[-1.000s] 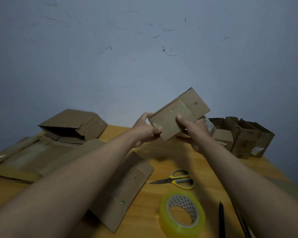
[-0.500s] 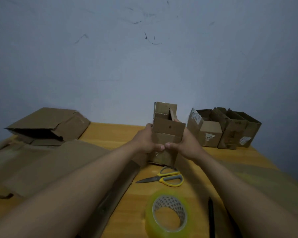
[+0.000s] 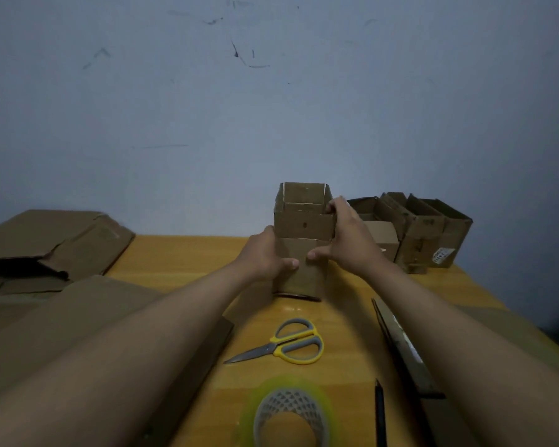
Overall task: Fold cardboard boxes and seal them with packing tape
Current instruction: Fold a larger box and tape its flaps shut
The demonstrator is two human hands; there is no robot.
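A small brown cardboard box (image 3: 304,225) stands upright on the wooden table (image 3: 181,262), its top flaps raised and its top open. My left hand (image 3: 265,256) grips its left side, the thumb lying across the front face. My right hand (image 3: 346,240) holds the right side, thumb on the front and fingers reaching up to the right flap. A roll of clear yellowish packing tape (image 3: 291,414) lies at the near edge of the view. Yellow-and-grey scissors (image 3: 288,345) lie on the table between the tape and the box.
Flattened cardboard (image 3: 55,317) covers the left of the table, with a collapsed larger box (image 3: 55,240) behind it. Several open small boxes (image 3: 423,230) stand at the back right by the wall. A black pen (image 3: 380,411) and a long cardboard strip (image 3: 400,346) lie on the right.
The box went from tilted in the air to standing upright on the table. My right hand has moved up toward the right flap, and the flaps now stand open.
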